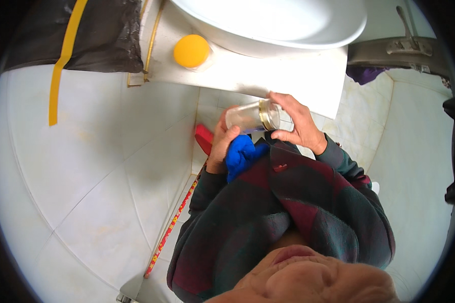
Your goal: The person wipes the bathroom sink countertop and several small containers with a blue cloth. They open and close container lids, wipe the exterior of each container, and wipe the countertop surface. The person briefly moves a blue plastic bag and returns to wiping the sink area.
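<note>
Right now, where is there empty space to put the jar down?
The white counter is bare between the orange ball and its right edge, below the basin. It is crowded around the hands, left and right, holding jar and blue cloth.

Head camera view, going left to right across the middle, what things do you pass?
Yellow tape strip → orange ball-shaped lid → red object → left hand → blue cloth → clear glass jar → right hand.

A white table [288, 76] at upper centre of the frame carries a large white basin [278, 22] and, left of it, a round orange lid [191, 50].
</note>
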A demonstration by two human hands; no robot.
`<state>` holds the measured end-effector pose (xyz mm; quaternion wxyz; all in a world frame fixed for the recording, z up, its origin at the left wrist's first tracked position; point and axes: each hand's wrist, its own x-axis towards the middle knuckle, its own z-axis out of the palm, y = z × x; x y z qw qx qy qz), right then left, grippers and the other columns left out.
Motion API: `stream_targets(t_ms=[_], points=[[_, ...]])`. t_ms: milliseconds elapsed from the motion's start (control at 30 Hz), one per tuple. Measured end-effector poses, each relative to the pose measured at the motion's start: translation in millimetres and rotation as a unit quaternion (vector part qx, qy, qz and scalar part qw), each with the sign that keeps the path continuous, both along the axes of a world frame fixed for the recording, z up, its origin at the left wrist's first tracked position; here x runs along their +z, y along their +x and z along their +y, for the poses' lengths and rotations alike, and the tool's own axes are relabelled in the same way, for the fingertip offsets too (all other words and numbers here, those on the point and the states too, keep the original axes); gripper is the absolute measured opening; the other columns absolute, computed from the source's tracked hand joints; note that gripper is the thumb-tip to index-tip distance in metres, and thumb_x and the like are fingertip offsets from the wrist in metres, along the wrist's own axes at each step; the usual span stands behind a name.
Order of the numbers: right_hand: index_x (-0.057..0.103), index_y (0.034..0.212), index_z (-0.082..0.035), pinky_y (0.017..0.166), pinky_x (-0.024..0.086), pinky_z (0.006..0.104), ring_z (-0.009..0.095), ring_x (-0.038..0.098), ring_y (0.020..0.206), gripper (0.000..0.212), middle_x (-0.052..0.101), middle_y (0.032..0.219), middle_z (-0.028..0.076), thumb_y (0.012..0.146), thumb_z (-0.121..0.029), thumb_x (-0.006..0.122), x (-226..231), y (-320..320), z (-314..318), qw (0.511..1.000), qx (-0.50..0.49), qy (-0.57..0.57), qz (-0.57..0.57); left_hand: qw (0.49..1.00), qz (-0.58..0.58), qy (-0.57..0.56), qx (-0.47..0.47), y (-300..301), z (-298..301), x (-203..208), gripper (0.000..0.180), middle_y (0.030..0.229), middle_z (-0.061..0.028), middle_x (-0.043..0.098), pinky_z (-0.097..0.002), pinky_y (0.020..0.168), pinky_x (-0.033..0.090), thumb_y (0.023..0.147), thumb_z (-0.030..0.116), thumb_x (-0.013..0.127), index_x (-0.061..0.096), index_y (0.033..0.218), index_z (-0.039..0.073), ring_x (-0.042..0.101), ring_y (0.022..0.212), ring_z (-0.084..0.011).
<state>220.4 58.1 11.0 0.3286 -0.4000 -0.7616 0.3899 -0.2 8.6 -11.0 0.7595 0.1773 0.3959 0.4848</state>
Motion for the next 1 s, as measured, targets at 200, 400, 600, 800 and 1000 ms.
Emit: stream_targets(t_ms=[200,400,600,800,1000], points=[[0.048,0.126,-0.005,0.070,0.047,0.0358,0.027,0.058,0.081,0.066,0.054,0.094,0.013,0.074,-0.040,0.071,-0.9,-8.3,-6.9,1.000,-0.006,-0.010,0.008,0.997,0.032,0.057,-0.034,-3.6,-1.5,-19.0,0.061,0.115,-0.0069,0.054,-0.0298,0.092,0.040,0.078,0.025,0.070,0.042,0.128,0.003,0.051,0.106,-0.0161],[0.049,0.126,-0.004,0.061,0.043,0.0297,0.019,0.052,0.074,0.070,0.051,0.086,0.007,0.075,-0.047,0.069,-7.1,-26.8,-6.0,0.997,-0.018,-0.058,0.038,0.995,0.082,0.059,-0.020,-14.9,-7.3,-27.5,0.067,0.117,-0.0104,0.053,-0.0325,0.092,0.042,0.079,0.035,0.066,0.039,0.130,0.001,0.053,0.106,-0.0197],[0.048,0.126,-0.004,0.080,0.046,0.0352,0.028,0.057,0.088,0.068,0.055,0.096,0.014,0.073,-0.038,0.073,3.6,-47.5,5.8,0.999,0.007,0.000,0.053,0.998,0.034,0.021,0.039,-17.3,-12.4,-21.8,0.066,0.117,-0.0105,0.053,-0.0321,0.092,0.041,0.080,0.038,0.066,0.041,0.129,0.000,0.052,0.106,-0.0192],[0.058,0.105,0.000,0.077,0.045,0.0320,0.026,0.055,0.085,0.034,0.056,0.096,0.014,0.078,-0.017,0.066,5.3,-84.1,16.5,0.991,-0.054,0.004,0.119,0.992,0.087,0.079,0.047,-19.0,-4.0,-16.3,0.067,0.120,-0.0091,0.051,-0.0303,0.094,0.038,0.080,0.039,0.067,0.041,0.128,0.000,0.048,0.112,-0.0176],[0.055,0.116,-0.001,0.079,0.043,0.0242,0.011,0.053,0.086,0.036,0.058,0.096,0.003,0.080,-0.008,0.060,17.3,-87.7,52.8,0.977,-0.041,-0.163,0.129,0.976,0.155,0.135,0.070,-47.1,11.9,-24.6,0.062,0.119,-0.0086,0.054,-0.0289,0.088,0.041,0.083,0.032,0.067,0.040,0.131,0.003,0.050,0.106,-0.0149]])
